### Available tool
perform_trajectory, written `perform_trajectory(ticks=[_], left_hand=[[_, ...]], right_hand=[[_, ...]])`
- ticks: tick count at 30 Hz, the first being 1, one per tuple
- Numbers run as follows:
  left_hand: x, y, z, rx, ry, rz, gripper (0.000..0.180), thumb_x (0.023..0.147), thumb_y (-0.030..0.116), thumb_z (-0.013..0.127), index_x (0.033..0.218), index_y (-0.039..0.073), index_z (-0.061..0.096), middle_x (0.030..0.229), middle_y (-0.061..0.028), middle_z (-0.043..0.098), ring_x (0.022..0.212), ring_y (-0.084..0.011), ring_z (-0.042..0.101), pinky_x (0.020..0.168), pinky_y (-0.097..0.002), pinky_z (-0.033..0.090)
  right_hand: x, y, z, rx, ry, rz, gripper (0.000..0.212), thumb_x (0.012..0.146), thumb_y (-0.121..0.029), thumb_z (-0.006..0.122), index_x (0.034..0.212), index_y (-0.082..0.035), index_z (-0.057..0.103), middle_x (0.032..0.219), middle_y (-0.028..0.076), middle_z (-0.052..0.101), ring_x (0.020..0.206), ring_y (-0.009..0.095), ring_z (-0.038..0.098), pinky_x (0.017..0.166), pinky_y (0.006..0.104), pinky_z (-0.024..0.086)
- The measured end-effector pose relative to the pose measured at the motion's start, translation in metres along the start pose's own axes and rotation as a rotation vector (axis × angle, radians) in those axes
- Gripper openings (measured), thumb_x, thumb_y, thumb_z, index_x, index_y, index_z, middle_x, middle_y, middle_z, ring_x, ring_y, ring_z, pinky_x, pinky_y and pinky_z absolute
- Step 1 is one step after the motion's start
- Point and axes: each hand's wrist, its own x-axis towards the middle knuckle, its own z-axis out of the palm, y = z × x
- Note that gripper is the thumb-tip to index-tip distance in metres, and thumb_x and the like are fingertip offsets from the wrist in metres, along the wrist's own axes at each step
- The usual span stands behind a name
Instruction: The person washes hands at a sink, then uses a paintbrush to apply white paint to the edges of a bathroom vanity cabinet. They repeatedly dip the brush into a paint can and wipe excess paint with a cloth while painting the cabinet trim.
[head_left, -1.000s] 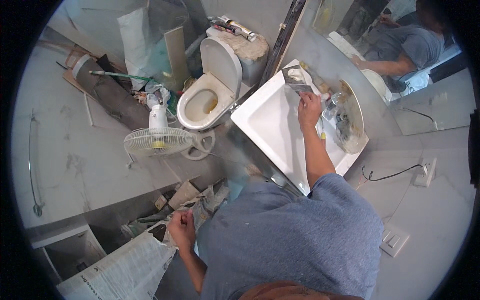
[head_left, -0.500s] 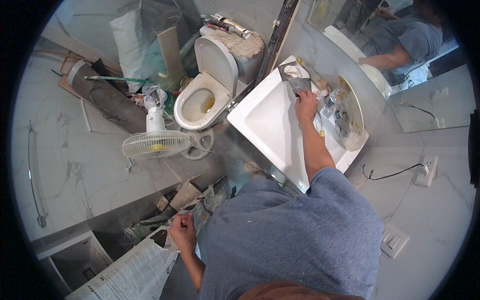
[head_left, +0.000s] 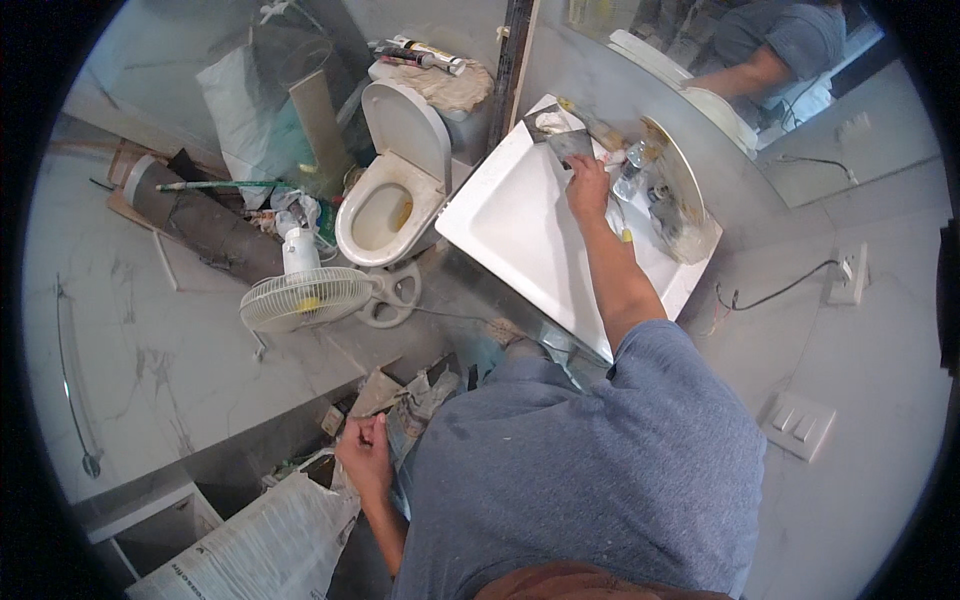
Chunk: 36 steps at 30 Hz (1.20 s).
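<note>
gripping a grey flat blade (head_left: 572, 146), the right hand (head_left: 588, 188) has tilted it, exposing more face; white lump (head_left: 553, 122) just beyond. left hand (head_left: 364, 455) curled narrow, contents unclear.

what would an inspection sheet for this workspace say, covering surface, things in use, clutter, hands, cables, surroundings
surface: white sink, dusty residue around its faucet side
things in use: flat grey blade over the sink's far corner, beside whitish paste
clutter: white fan, big grey-brown roll, torn printed sheet, cartridges on the toilet tank
grip: right hand appears to hold the blade; left hand has curled fingers near crumpled paper, contents unclear
cables: dark cable at a wall socket; thin cord on the floor near the fan
surroundings: toilet with lid raised, mirror, switch plate
</note>
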Motion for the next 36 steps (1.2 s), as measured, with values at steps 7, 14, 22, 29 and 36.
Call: perform_trajectory(ticks=[7,14,22,29,36], left_hand=[[0.025,0.035,0.018,-0.253,-0.078,0.033,0.02,0.091,0.014,0.076,0.083,0.002,0.063,0.072,0.0013,0.058,0.065,-0.0073,0.05,0.061,-0.0251,0.042],[0.071,0.152,0.078,-0.697,-0.513,0.152,0.02,0.101,0.021,0.064,0.095,0.001,0.065,0.073,-0.0009,0.061,0.064,-0.0067,0.054,0.057,-0.0226,0.044],[0.107,0.304,0.237,-0.878,-1.103,0.243,0.042,0.102,0.018,0.057,0.137,-0.004,0.05,0.115,-0.014,0.068,0.101,-0.0201,0.068,0.093,-0.0314,0.054],[0.155,0.342,0.359,-1.089,-1.228,-0.125,0.04,0.1,0.012,0.056,0.136,-0.001,0.045,0.12,-0.0117,0.058,0.112,-0.0202,0.059,0.097,-0.0334,0.051],[0.186,0.362,0.385,-1.168,-1.337,-0.28,0.025,0.101,0.008,0.053,0.12,-0.008,0.046,0.117,-0.0186,0.055,0.121,-0.0317,0.059,0.103,-0.0406,0.052]], right_hand=[[-0.092,-0.015,-0.046,0.338,-0.002,0.22,0.028,0.083,0.004,0.062,0.106,-0.007,0.073,0.103,0.011,0.071,0.086,0.026,0.066,0.079,0.037,0.054],[-0.077,0.023,-0.087,1.289,-0.072,0.952,0.02,0.099,-0.007,0.058,0.117,0.001,0.064,0.093,0.008,0.068,0.069,0.012,0.06,0.062,0.0227,0.051],[-0.01,0.033,-0.075,1.707,-0.01,1.029,0.022,0.104,-0.006,0.043,0.118,-0.004,0.06,0.095,0.007,0.067,0.072,0.014,0.061,0.061,0.0254,0.053],[-0.016,0.023,-0.074,1.74,-0.013,1.107,0.019,0.105,-0.011,0.044,0.116,-0.01,0.06,0.106,0.003,0.066,0.089,0.014,0.062,0.079,0.0302,0.053],[-0.018,0.028,-0.065,1.895,0.012,1.039,0.024,0.106,-0.01,0.042,0.122,-0.001,0.057,0.12,0.01,0.064,0.107,0.02,0.063,0.099,0.0352,0.052]])
